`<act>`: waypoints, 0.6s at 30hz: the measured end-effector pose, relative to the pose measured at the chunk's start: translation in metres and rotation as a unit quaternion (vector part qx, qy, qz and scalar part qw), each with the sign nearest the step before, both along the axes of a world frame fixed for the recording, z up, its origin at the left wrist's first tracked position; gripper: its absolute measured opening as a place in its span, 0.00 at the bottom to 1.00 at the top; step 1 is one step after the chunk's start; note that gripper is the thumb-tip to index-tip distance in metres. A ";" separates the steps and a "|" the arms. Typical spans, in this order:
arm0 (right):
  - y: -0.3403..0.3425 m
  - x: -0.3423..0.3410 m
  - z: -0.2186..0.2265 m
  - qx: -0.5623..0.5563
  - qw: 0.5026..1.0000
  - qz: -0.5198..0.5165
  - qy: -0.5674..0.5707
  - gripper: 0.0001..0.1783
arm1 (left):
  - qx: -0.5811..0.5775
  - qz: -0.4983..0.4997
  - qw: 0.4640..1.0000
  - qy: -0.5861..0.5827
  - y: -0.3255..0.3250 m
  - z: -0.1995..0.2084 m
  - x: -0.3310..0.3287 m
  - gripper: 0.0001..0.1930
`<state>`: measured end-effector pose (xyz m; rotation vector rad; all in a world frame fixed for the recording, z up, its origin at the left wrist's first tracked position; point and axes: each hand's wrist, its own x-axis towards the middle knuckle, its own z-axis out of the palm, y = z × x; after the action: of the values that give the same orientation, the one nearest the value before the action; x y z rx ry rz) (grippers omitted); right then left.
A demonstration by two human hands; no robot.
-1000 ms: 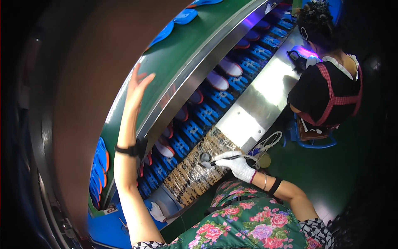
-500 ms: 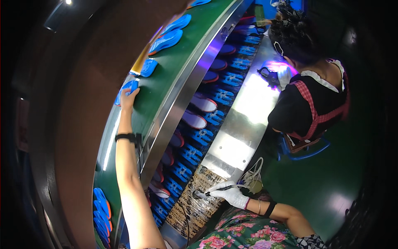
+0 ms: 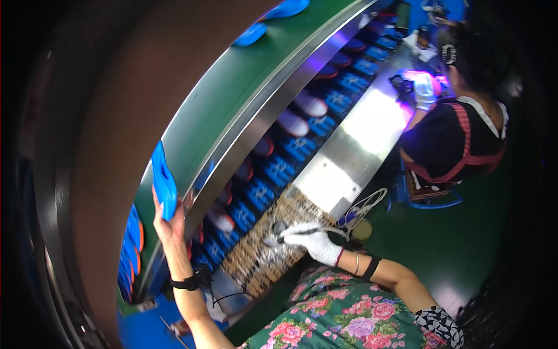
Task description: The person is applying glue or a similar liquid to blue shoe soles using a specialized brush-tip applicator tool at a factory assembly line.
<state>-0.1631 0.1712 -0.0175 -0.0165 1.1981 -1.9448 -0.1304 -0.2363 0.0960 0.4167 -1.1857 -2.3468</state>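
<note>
My bare left hand [image 3: 169, 225] is closed on the near end of a blue shoe insole [image 3: 164, 183]. It lifts the insole over the edge of the green conveyor belt [image 3: 224, 110], and the insole stands tilted, its far end pointing away from me. My right hand [image 3: 317, 244], in a white glove, grips a slim black tool [image 3: 289, 234] with a pale cable or hose trailing off it. The tool's tip rests low over a work surface covered in brown patterned tape [image 3: 261, 253]; its kind is not clear.
Blue insoles with orange edges [image 3: 132, 244] lie stacked at the left. More blue insoles [image 3: 251, 35] ride the far belt. A lower conveyor carries shoe soles [image 3: 292, 123] between blue holders [image 3: 282, 170]. A co-worker [image 3: 459, 134] sits at the right beside a metal ledge [image 3: 331, 180].
My left hand has drawn back toward me from the far belt, bringing the insole with it. The right hand stays over the taped surface. The whole view has shifted.
</note>
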 end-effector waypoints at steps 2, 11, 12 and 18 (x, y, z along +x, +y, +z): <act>-0.006 0.002 0.005 -0.014 1.000 -0.008 -0.024 0.10 | 0.055 0.049 0.997 -0.034 0.022 -0.012 0.054 0.44; -0.028 0.010 0.024 -0.040 0.996 -0.059 -0.049 0.12 | 0.046 0.094 0.986 -0.130 0.115 -0.052 0.168 0.37; -0.032 0.013 0.027 -0.051 0.996 -0.055 -0.053 0.12 | 0.052 0.085 0.985 -0.141 0.124 -0.061 0.178 0.38; -0.053 0.038 0.079 -0.111 0.992 -0.049 -0.019 0.15 | 0.262 -0.025 0.954 -0.141 0.175 -0.092 0.203 0.40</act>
<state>-0.1251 0.1185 0.0611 -0.0366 0.9680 -2.1464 0.0724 -0.0610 0.0036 0.9362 -0.6658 -2.6991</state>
